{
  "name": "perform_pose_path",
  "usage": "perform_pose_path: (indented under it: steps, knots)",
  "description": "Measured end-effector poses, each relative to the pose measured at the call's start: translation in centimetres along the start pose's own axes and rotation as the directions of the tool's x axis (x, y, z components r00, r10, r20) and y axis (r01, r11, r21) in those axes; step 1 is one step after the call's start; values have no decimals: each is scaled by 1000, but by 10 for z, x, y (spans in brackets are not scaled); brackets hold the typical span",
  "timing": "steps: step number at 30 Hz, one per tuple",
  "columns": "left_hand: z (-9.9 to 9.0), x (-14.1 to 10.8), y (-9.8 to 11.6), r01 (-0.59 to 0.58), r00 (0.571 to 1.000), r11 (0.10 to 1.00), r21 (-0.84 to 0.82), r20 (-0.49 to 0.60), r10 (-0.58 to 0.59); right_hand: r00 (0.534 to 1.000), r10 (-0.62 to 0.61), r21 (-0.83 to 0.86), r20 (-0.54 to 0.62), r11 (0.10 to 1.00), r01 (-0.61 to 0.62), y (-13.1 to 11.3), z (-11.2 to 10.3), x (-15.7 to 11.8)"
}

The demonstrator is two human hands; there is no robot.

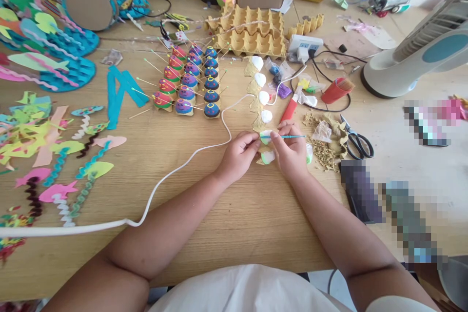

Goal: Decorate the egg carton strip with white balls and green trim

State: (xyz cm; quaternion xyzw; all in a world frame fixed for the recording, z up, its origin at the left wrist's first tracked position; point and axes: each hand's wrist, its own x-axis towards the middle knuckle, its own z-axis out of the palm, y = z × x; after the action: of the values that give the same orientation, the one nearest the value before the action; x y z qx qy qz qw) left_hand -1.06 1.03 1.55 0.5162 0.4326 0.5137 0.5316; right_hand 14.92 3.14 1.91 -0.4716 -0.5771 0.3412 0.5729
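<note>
My right hand (292, 156) is closed around a thin blue stick-like tool (297, 136), which lies across an egg-carton cup topped with white and green clay (263, 137). From the left, my left hand (240, 152) pinches the edge of that same cup. Just below it, between my hands, sits another cup with white and green clay (268, 157). A column of carton cups capped with white clay (263, 98) runs away from me above. Partly behind my right hand is a small white-and-green piece (309, 153) whose kind I cannot make out.
Decorated carton cups with pins (189, 80) stand in rows to the left. Egg trays (248, 31), a power strip (305, 44) and a fan (417, 44) are behind. Scissors (358, 141) and carton scraps (325, 148) lie right. A white cable (175, 165) crosses the table.
</note>
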Motion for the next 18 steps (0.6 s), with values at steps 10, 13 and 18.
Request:
perform_pose_path:
  steps: [10,13,18]
  knots:
    - [0,0,-2,-42,999,998,53,18,41,999,37,57,-12,998,-36,-2,1,0]
    - [0,0,-2,-61,998,996,68,21,60,999,39,68,-15,997,-38,-1,1,0]
    - [-1,0,-1,-68,998,995,73,23,66,1000,27,99,-14,995,-25,0,1,1]
